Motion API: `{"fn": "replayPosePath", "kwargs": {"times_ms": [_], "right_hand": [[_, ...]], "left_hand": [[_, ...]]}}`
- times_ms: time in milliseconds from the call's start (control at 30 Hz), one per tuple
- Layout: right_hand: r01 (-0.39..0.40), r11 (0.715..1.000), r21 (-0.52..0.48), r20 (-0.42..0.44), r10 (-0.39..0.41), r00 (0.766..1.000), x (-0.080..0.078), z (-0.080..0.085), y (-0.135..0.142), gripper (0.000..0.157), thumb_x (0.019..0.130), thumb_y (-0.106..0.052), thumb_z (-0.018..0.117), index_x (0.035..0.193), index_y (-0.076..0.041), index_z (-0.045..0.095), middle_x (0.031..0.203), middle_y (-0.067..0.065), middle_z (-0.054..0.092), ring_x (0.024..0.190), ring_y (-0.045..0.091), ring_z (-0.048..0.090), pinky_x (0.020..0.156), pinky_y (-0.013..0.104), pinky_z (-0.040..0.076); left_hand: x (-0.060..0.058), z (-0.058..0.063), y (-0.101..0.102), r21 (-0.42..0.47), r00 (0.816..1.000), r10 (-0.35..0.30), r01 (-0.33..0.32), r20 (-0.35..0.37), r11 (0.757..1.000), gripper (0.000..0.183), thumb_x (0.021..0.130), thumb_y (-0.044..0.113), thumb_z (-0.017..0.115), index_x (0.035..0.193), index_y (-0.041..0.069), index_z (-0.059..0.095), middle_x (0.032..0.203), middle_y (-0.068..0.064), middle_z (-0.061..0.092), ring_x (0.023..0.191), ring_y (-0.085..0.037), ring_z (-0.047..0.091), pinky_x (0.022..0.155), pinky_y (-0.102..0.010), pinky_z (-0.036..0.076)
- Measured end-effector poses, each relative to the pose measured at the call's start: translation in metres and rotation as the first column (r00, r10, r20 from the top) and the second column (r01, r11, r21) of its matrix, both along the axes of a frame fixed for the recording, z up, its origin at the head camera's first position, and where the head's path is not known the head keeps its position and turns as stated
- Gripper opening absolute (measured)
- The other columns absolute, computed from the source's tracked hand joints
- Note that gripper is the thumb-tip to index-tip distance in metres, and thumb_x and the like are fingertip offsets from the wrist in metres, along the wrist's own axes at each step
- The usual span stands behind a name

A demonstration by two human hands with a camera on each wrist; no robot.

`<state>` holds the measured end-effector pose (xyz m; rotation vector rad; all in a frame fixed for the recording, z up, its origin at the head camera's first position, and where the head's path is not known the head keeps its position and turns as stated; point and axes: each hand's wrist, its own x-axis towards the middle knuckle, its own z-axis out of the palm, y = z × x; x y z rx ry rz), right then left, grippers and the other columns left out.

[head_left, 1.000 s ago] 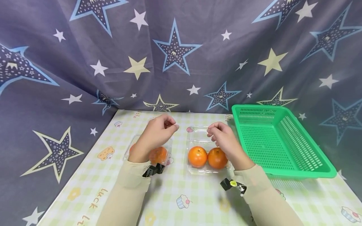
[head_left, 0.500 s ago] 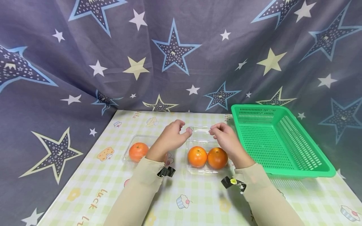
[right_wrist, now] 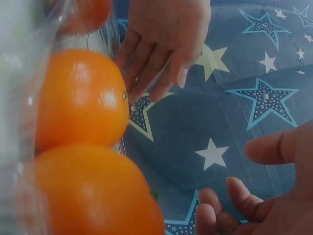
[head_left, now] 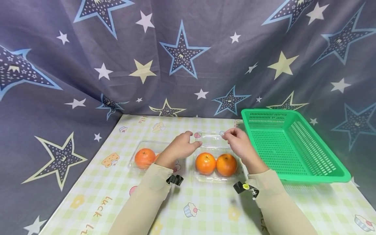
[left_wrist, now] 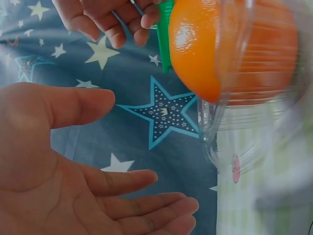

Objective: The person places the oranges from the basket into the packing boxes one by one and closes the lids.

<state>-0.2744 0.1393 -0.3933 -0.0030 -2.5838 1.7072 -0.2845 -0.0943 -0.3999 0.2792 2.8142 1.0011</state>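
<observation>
Two oranges, a left one (head_left: 205, 163) and a right one (head_left: 226, 164), sit side by side in a clear plastic clamshell box (head_left: 210, 178). Its transparent lid (head_left: 211, 134) is folded back away from me. My left hand (head_left: 182, 146) hovers at the box's left side, thumb and fingers spread and holding nothing; the left wrist view shows this hand (left_wrist: 54, 166) with fingers nearly straight. Beside the lid's right corner is my right hand (head_left: 241, 145). In the right wrist view its thumb and loosely bent fingers (right_wrist: 249, 200) stand apart with nothing between them.
A second clear box (head_left: 141, 143) with oranges (head_left: 145, 158) lies to the left, partly hidden by my left wrist. On the right stands a green perforated basket (head_left: 296, 178). A starry curtain (head_left: 229, 71) hangs behind the checked tablecloth (head_left: 117, 202).
My left hand has moved right, from over the left box to beside the middle one, uncovering an orange. My right hand has shifted slightly right, near the lid's corner.
</observation>
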Motion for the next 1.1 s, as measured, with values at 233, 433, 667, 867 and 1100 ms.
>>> {"fn": "replayPosePath", "kwargs": {"times_ms": [233,433,667,867,1100], "right_hand": [[0.011,0.996,0.091,-0.019,-0.009,1.0,-0.002,-0.003,0.002,0.027,0.097,-0.023,0.058,0.114,-0.002,0.057,0.107,0.015,0.058,0.098,0.03,0.052,0.087,0.038,0.044],[0.014,0.953,0.301,-0.038,-0.003,0.999,-0.004,-0.011,0.001,0.042,0.097,-0.029,0.055,0.127,0.001,0.056,0.132,0.026,0.061,0.119,0.04,0.058,0.105,0.055,0.046],[0.003,0.923,0.384,-0.007,0.0,1.0,-0.006,-0.023,0.0,0.062,0.097,-0.032,0.052,0.144,0.008,0.046,0.142,0.031,0.055,0.126,0.043,0.056,0.109,0.057,0.044],[-0.021,0.935,0.354,0.098,-0.015,0.995,-0.009,-0.027,0.001,0.074,0.098,-0.035,0.05,0.154,0.009,0.031,0.154,0.034,0.043,0.141,0.045,0.045,0.118,0.057,0.036],[-0.029,0.953,0.302,0.153,-0.018,0.988,-0.009,-0.028,-0.001,0.074,0.099,-0.037,0.05,0.157,0.004,0.029,0.159,0.032,0.038,0.145,0.046,0.041,0.12,0.058,0.032]], "left_hand": [[-0.001,-0.005,0.003,-0.02,0.999,0.02,-0.02,0.038,1.0,0.081,0.099,0.054,0.058,0.155,-0.001,0.038,0.153,-0.021,0.051,0.143,-0.036,0.048,0.118,-0.05,0.038],[0.001,-0.006,0.005,-0.022,0.998,0.011,-0.01,0.062,1.0,0.082,0.099,0.055,0.056,0.155,-0.002,0.037,0.152,-0.021,0.053,0.142,-0.036,0.05,0.118,-0.05,0.039],[0.001,-0.009,0.008,-0.022,0.996,-0.001,0.003,0.089,1.0,0.081,0.101,0.056,0.054,0.155,-0.002,0.038,0.151,-0.021,0.053,0.141,-0.035,0.05,0.116,-0.051,0.04],[0.001,-0.013,0.011,0.016,0.99,-0.008,0.006,0.139,1.0,0.085,0.102,0.058,0.052,0.158,-0.003,0.032,0.152,-0.021,0.052,0.143,-0.035,0.048,0.117,-0.052,0.038],[0.001,-0.014,0.012,0.019,0.99,-0.003,0.0,0.14,1.0,0.088,0.101,0.06,0.052,0.159,-0.001,0.031,0.156,-0.019,0.049,0.146,-0.034,0.045,0.119,-0.052,0.036]]}}
